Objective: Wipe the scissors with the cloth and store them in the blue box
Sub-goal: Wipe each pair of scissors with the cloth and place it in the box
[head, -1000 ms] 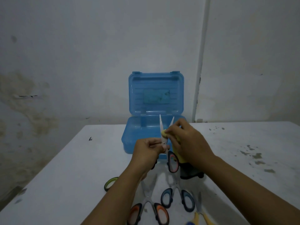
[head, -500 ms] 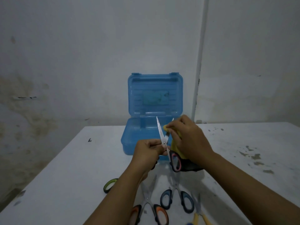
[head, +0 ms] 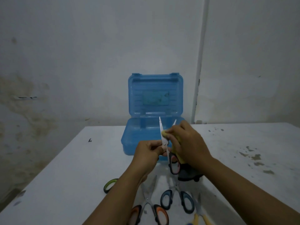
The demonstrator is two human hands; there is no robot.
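My left hand [head: 146,153] grips a pair of pink-handled scissors [head: 162,135] near the pivot, blades spread and pointing up, one pink handle loop hanging below. My right hand [head: 188,143] pinches a yellow cloth [head: 164,133] against the inner side of the left blade. The cloth hangs down under my right palm, its lower end dark. The blue box [head: 134,138] stands open just behind the hands, its lid upright against the wall.
On the white table [head: 65,168] near me lie orange-handled scissors [head: 150,207], blue-handled scissors [head: 177,197] and yellow-handled scissors [head: 200,215]. A green handle loop [head: 110,185] shows left of my left forearm. The wall stands close behind the box.
My right hand slid the cloth along the scissor blades, up and then back down slightly. The left hand stayed almost still.
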